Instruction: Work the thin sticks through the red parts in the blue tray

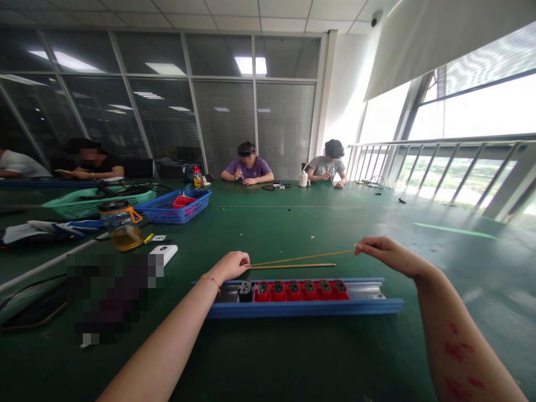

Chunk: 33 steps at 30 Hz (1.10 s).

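A thin yellowish stick (304,257) runs between my hands, tilted up to the right. My right hand (379,252) pinches its far right end above the table. My left hand (231,265) is closed at the left end, fingertips low by the table, partly hiding what they grip. Just below that stick, more thin yellowish sticks (293,266) lie together on the table, their left ends at my left fingers. In front of me is a blue rail (301,308) with a metallic channel. It holds a row of several red connector-like blocks (293,291) and one black block (245,291) at the left.
On the green table (259,357), a jar of amber liquid (125,231), a blue basket (176,209), a green basket (75,204) and a white device (166,254) stand left. Two people (248,167) sit opposite; others sit far left. A railing (439,167) lines the right.
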Available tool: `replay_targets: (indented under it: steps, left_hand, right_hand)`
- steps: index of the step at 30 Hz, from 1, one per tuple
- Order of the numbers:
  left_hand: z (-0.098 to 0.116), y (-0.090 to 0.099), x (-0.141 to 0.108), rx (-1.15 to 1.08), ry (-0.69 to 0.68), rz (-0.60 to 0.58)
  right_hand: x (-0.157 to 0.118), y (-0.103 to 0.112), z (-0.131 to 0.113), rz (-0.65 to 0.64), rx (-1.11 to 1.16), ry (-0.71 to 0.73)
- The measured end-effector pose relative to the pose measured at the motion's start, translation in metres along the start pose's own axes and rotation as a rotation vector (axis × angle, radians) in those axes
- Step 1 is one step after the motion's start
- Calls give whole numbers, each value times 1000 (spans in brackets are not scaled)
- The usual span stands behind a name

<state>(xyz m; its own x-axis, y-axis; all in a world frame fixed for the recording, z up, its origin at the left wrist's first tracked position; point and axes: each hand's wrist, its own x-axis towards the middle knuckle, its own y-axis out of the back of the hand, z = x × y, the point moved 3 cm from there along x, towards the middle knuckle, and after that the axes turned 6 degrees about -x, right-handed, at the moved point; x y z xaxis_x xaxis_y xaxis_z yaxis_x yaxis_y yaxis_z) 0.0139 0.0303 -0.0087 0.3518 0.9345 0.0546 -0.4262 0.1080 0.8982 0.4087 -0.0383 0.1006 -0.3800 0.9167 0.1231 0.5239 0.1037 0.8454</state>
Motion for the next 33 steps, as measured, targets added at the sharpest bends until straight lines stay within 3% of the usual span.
replay_targets:
  steps: [3, 7, 14, 18, 26, 33]
  left_hand:
    - [1, 1, -1, 10, 9, 20]
    - [5, 3, -4, -16, 37, 21]
    - [6, 3, -4, -83, 41, -52]
    - [2, 1, -1, -74, 7, -52]
    - [-1, -1, -1, -98, -3, -60]
    - [0, -1, -1, -104, 5, -65]
  right_hand:
    - [-1, 1, 15, 6, -39, -63]
    - [12, -17, 29, -12, -131, -134]
    - [43, -70, 35, -40, -251, -27]
    - [52, -88, 39, -7, -265, -22]
    - [53, -96, 46, 12, -341, -57]
    - [53, -99, 76, -39, -538, -313]
